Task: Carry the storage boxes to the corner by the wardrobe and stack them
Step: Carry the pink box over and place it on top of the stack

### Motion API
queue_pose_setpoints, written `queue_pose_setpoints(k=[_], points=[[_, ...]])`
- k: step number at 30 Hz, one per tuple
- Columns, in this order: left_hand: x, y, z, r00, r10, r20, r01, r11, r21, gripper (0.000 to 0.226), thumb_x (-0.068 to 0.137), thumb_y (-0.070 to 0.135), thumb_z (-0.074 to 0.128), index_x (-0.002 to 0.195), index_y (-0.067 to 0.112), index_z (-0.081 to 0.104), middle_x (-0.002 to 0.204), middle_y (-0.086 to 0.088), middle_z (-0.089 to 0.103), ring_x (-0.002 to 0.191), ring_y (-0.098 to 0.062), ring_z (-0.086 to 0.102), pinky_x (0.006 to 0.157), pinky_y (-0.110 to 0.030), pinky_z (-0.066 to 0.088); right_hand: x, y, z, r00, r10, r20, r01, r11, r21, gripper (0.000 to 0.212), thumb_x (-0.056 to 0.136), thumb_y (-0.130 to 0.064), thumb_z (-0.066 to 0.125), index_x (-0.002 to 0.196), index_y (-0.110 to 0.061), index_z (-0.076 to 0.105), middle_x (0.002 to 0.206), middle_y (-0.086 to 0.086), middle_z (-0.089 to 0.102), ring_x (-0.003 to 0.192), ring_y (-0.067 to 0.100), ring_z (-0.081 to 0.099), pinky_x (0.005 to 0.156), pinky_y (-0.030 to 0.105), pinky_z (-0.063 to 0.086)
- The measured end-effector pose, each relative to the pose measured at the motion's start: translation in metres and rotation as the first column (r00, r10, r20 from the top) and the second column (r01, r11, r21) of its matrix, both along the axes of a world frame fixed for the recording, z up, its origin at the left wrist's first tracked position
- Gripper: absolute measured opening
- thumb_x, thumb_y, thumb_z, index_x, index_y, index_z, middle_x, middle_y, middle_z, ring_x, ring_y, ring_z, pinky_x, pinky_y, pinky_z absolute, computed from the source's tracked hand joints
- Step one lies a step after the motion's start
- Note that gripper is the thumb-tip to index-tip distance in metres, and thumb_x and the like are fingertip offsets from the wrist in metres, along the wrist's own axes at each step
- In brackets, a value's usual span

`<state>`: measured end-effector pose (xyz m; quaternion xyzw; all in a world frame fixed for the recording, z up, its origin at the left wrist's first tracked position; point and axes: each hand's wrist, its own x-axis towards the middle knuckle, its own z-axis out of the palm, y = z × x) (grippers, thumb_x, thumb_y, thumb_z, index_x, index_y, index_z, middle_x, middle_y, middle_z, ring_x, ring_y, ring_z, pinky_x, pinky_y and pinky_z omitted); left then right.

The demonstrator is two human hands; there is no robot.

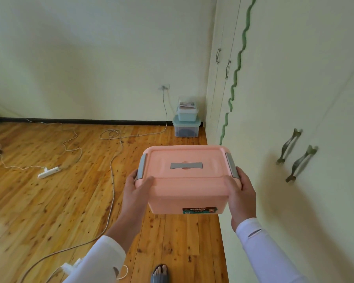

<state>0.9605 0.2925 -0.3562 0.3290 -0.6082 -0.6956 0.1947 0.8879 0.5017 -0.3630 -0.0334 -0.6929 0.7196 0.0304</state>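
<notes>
Storage boxes: 3 counted. 1 pink box (pixel 184 180), 1 large blue box (pixel 186 129), 1 small blue box (pixel 187 115). Blurred clear item on top of the blue pair: not counted, kind unclear.
Grips: 2, left grip (pixel 135 193) and right grip (pixel 241 195).
Grey side latches (pixel 141 166) on pink box: 2.
Wardrobe handles: 4, as 2 near handles (pixel 288 147) and 2 far handles (pixel 218 55).
Power strip (pixel 49 172): 1 certain.
Foot (pixel 160 271): 1.
</notes>
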Motion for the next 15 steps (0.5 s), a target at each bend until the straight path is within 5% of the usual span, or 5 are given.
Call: queue_pose_setpoints(k=[10,15], points=[[-0.139,-0.099,0.006,0.999,-0.055,0.000,0.055,0.998,0.008,0.054,0.090,0.030,0.062,0.138,0.037,0.038,0.108,0.011,0.055,0.092,-0.012,0.061,0.049,-0.015,0.049,-0.134,-0.092,0.009,1.000,-0.023,0.002,0.023,1.000,0.006,0.029,0.091,-0.027,0.055,0.117,-0.038,0.057,0.101,-0.010,0.062,0.092,0.014,0.060,0.057,0.022,0.051],[-0.212,-0.161,0.004,0.995,-0.099,-0.033,0.098,0.995,-0.011,0.053,0.090,0.028,0.062,0.139,0.034,0.041,0.110,0.011,0.057,0.095,-0.013,0.062,0.055,-0.018,0.050,-0.204,-0.147,0.013,1.000,-0.008,-0.008,0.008,1.000,-0.005,0.031,0.089,-0.025,0.056,0.093,-0.055,0.060,0.085,-0.022,0.063,0.087,0.012,0.061,0.056,0.021,0.051]])
